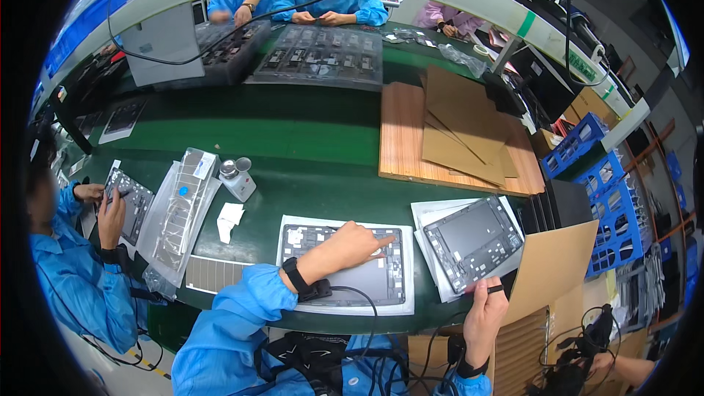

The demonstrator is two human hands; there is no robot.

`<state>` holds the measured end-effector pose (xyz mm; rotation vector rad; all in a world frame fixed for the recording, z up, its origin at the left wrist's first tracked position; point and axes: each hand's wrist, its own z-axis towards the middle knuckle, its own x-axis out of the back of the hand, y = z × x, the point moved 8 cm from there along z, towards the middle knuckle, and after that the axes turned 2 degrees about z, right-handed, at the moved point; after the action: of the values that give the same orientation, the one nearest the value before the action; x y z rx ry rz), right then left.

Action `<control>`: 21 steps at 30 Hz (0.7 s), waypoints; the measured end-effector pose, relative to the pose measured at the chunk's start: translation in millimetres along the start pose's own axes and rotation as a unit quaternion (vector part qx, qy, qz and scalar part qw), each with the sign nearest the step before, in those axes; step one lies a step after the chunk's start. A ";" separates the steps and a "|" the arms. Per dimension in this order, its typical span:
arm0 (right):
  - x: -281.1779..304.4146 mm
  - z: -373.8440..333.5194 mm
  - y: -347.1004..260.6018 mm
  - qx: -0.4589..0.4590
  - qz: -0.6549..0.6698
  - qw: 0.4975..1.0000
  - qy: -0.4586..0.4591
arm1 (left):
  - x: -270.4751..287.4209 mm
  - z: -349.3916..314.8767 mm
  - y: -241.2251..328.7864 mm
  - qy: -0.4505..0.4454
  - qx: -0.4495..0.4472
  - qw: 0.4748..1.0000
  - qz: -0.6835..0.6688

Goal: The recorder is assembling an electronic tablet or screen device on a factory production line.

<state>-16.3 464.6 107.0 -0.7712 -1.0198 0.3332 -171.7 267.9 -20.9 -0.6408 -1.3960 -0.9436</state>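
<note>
A left hand [350,243] lies flat, forefinger pressing a grey open tablet chassis [345,262] to steady it on a white sheet on the green surface [293,139]. The right hand [485,312], loosely curled, seems to pinch a small black tool [496,289] beside it.

left hand [352,243] pressing tablet chassis [345,264], green bench [308,139]

Cardboard sheets [462,128] on wooden board [402,132]
</note>
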 end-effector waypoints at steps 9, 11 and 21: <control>-8.2 -5.7 6.1 -0.020 0.033 0.999 -0.014 | 0.3 -6.8 -0.6 -0.001 -0.006 1.000 -0.006; -3.3 -5.2 -0.8 0.005 0.065 0.998 0.014 | 21.7 -19.4 1.2 0.028 0.014 0.999 0.005; -109.2 -28.9 18.6 -0.038 -0.168 0.948 -0.267 | 62.7 -228.0 -10.6 -0.038 0.432 0.899 0.061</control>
<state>-44.7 401.7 15.6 -0.5684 -1.6603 0.2091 -65.6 59.3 14.7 -0.0784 -1.6385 -0.1318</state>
